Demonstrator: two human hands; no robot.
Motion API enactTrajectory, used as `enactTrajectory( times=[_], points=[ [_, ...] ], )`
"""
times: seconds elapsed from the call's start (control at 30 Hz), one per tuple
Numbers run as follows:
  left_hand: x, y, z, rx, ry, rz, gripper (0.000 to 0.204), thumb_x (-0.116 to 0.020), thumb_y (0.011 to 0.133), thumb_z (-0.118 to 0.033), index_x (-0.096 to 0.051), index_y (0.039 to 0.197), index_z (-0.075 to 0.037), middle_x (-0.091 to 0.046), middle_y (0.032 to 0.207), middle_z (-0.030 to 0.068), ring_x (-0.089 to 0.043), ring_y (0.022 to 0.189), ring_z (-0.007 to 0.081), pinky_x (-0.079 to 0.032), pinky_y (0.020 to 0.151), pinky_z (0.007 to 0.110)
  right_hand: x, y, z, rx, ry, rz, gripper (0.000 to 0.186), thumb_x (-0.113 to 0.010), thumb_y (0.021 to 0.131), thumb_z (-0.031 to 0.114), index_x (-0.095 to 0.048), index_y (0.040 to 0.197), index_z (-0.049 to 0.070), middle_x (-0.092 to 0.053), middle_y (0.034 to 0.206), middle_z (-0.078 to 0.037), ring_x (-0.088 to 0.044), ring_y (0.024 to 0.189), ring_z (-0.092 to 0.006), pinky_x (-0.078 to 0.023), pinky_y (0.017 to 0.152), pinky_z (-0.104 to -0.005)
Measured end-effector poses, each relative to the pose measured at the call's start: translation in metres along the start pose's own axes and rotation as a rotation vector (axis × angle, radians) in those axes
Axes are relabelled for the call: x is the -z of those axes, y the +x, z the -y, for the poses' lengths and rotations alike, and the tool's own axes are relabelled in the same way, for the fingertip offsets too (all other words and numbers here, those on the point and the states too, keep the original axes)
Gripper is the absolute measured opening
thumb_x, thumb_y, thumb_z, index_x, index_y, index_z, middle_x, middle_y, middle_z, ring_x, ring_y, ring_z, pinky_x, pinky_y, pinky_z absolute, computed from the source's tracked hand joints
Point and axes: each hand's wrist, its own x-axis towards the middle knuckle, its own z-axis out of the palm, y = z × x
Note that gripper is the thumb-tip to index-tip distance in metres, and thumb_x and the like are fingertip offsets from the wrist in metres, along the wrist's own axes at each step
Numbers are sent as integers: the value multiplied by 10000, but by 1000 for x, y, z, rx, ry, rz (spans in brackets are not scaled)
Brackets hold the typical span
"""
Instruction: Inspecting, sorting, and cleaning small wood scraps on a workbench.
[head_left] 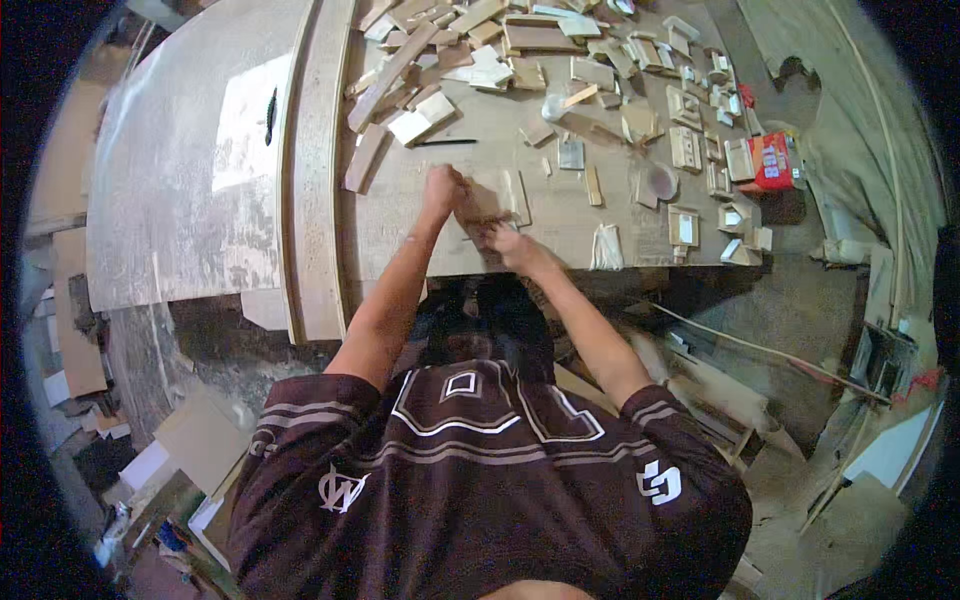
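Note:
On the plywood worktop, my left hand is closed at the left side of a small wooden board; what its fingers grip is hidden. My right hand is closed just below the board, with a thin object at its fingertips that is too small to make out. A dark pencil-like rod lies above my left hand. Right of my right hand is a bundle of pale cloth or gloves.
Wood offcuts cover the back of the worktop. Small wooden assemblies, a round cup and a red box line the right. A whitish panel and long strips lie left. Boards clutter the floor.

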Motion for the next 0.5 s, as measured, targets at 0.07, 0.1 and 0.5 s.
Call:
enactTrajectory(
  times=[0.07, 0.1, 0.5],
  points=[
    [1, 5, 8, 60, -62, 10, 193, -775, 608, -207, -734, 678, -32, -643, 662, 210, -661, 616, 376, -557, 599, 428, 9, 1, -21, -45, 82, -263, 328, -539, 780, 29, -670, 1081, 13, -648, 1155, -186, -610, 1110, -347, -449, 1061, -458],
    [-1, 10, 16, -23, -50, -22, 195, -780, 603, -216, -743, 684, -43, -648, 658, 207, -660, 599, 369, -558, 591, 431, 17, 10, -32, -361, 299, -198, 343, -535, 782, 40, -670, 1097, 33, -641, 1174, -199, -596, 1140, -356, -423, 1081, -488],
    [11, -14, 7, 107, -188, -35, 184, -752, 612, -184, -731, 675, -13, -633, 604, 206, -639, 523, 343, -515, 526, 407, 3, 59, 39, -569, -58, -49, 403, -416, 908, 47, -628, 1250, 22, -559, 1377, -213, -509, 1293, -383, -426, 1076, -442]
  ],
)
